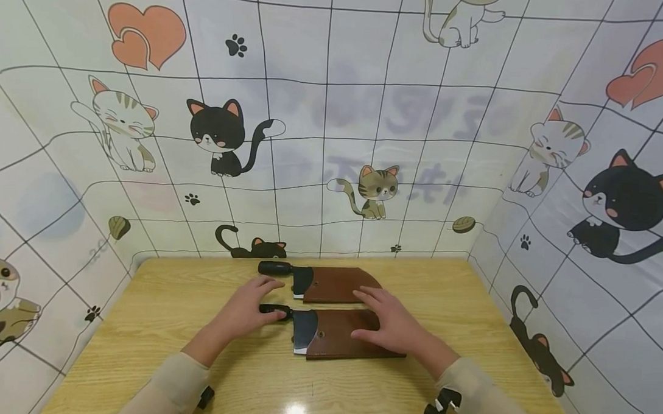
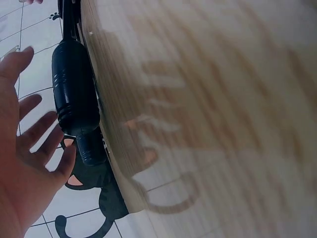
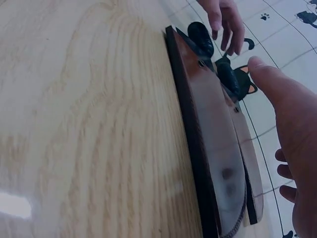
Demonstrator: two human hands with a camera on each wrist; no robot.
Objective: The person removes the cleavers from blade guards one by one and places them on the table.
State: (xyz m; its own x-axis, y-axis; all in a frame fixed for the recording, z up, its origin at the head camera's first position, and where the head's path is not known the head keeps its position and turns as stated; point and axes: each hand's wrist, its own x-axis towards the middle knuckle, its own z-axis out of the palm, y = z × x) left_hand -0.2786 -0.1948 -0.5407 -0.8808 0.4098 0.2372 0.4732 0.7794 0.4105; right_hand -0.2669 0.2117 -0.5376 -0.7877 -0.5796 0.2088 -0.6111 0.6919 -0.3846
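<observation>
Two cleavers in brown leather sheaths lie one behind the other on the wooden table, black handles toward the left. My left hand (image 1: pixel 244 312) hovers with spread fingers over the handle (image 1: pixel 275 311) of the near cleaver (image 1: pixel 340 340). In the left wrist view, that black handle (image 2: pixel 75 87) is beside the fingers and not gripped. Above the right part of the near sheath is my right hand (image 1: pixel 393 322), its fingers loosely extended and reaching toward the far cleaver (image 1: pixel 334 283). The right wrist view shows the thumb apart from the near sheath (image 3: pixel 213 124).
The table (image 1: pixel 157 323) meets walls covered with a white sheet (image 1: pixel 296 108) printed with cats and grid lines, behind and on both sides. A black wrist mount (image 1: pixel 441 407) sits at the right sleeve, another piece (image 1: pixel 206 397) at the left.
</observation>
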